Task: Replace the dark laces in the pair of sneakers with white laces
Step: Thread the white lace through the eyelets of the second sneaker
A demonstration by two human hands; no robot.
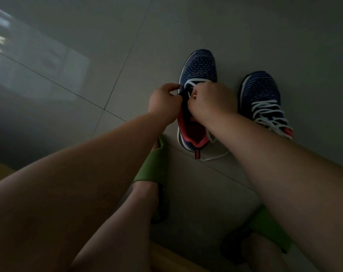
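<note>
Two navy knit sneakers stand side by side on the tiled floor (235,36), toes pointing away from the person.

1. Left sneaker (198,67): the coral-lined opening faces the camera. A white lace (194,81) crosses the lowest eyelets near the toe. Its loose end (215,156) trails over the floor behind the heel. A small striped pull tab sits at the heel; no writing on it can be read.
2. Right sneaker (261,91): it is fully threaded with white laces (266,110) crossing up the front. The right forearm covers its heel.
3. Left hand (163,102): the fingers are curled, with the fingertips pinching at the left edge of the left sneaker's eyelet row. Whether they hold the lace or the shoe's edge cannot be told.
4. Right hand (211,101): the fingers are curled over the tongue area, and the thumb and forefinger pinch the white lace.

No brand mark or lettering is legible on either sneaker.

Green slippers (154,167) are on the person's feet, nearer the camera than the sneakers.
</note>
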